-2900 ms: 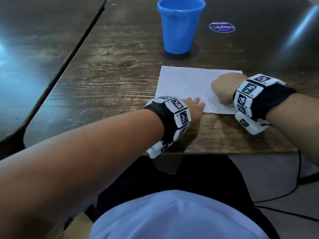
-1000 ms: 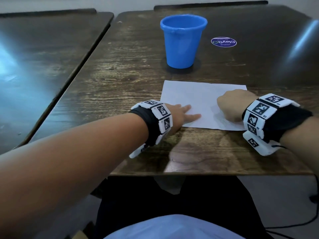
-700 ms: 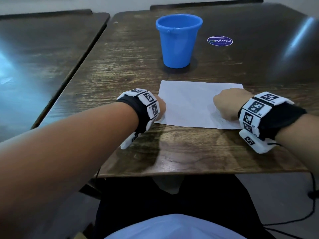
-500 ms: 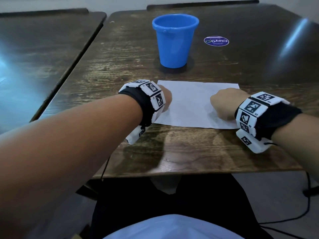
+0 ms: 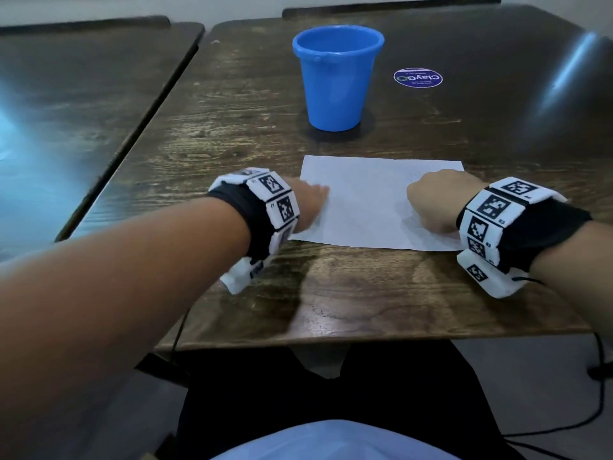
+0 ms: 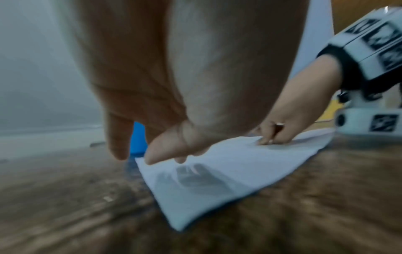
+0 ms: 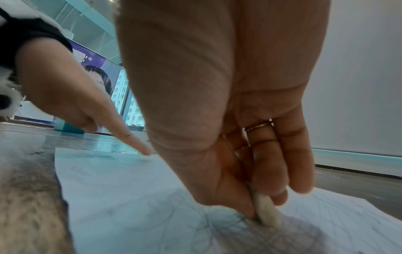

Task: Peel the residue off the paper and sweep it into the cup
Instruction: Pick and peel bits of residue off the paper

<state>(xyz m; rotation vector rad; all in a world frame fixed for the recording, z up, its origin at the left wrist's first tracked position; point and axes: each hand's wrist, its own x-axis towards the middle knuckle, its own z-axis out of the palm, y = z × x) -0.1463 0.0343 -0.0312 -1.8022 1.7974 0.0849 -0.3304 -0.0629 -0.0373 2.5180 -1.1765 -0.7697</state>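
Now my right hand point(image 7: 250, 171) pinches a soft whitish lump point(image 7: 266, 217) against the thin, slide-prone paper point(image 5: 365, 207); left hand point(image 6: 165, 151), fingers extended, pins its left edge; cup point(image 5: 336, 78) stands beyond.

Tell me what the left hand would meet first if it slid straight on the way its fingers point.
Probably the right hand, across the bare paper: the left hand points rightward along the sheet's left part. Depth is unclear; it might pass just beyond those knuckles.

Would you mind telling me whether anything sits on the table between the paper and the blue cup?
Nothing visible does: only bare table lies between the paper and the blue cup; a round sticker sits off to the cup's right.
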